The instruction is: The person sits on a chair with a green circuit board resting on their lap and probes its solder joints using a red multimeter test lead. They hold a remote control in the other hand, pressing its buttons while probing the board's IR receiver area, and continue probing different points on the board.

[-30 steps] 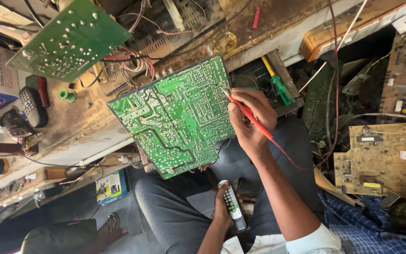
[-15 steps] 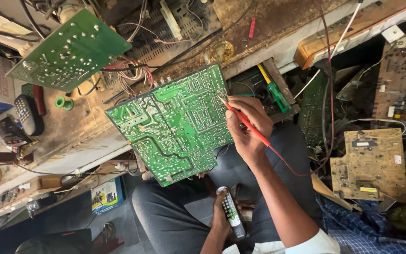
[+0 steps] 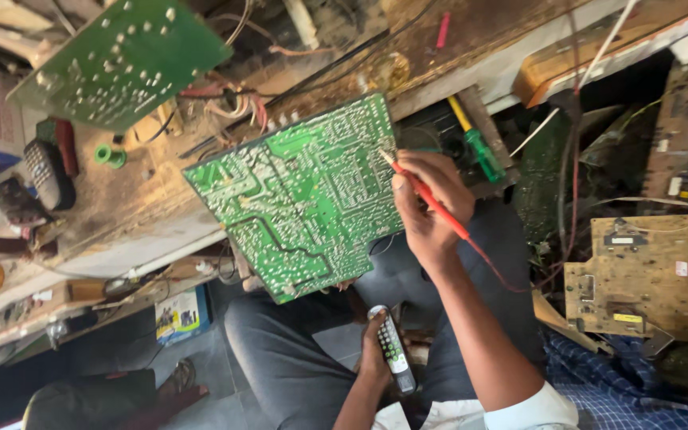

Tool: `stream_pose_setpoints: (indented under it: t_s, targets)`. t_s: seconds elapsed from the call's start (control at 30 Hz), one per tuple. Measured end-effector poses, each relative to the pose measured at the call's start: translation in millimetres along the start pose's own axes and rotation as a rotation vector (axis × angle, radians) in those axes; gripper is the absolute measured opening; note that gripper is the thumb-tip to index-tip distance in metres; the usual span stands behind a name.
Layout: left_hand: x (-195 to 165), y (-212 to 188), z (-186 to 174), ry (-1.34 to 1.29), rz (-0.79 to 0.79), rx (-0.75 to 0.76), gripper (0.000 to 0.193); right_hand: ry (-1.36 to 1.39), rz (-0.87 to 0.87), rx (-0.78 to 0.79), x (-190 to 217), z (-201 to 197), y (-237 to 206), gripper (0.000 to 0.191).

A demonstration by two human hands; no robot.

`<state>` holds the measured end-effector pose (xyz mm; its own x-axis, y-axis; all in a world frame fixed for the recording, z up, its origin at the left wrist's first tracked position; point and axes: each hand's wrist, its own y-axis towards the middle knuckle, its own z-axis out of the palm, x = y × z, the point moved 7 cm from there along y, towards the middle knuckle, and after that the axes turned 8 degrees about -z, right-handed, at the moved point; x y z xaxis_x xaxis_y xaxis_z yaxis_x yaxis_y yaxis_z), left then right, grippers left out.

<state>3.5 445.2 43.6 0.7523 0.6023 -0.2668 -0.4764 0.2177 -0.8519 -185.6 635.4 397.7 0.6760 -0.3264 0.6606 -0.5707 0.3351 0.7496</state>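
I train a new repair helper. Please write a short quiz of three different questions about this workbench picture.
1. True or false: the right hand holds a red probe with its tip on the green circuit board.
2. What does the left hand hold?
3. Beside the board's right edge lies: A) a hammer, B) a green-handled screwdriver, C) a cup.

Key: 1 true; 2 a remote control; 3 B.
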Motion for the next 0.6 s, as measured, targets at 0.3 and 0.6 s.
stream_pose_setpoints:
  t_s: [0.3, 0.6]
  targets:
    - [-6.5, -2.8, -1.7, 0.022, 0.015, -0.046, 0.033, 0.069, -0.002, -0.01, -3.9, 5.8, -3.4, 0.015]
    - [-4.3, -1.3, -3.5, 0.03, -0.008, -0.041, 0.036, 0.07, 0.013, 0.011, -6.2, 6.8, -4.5, 0.015]
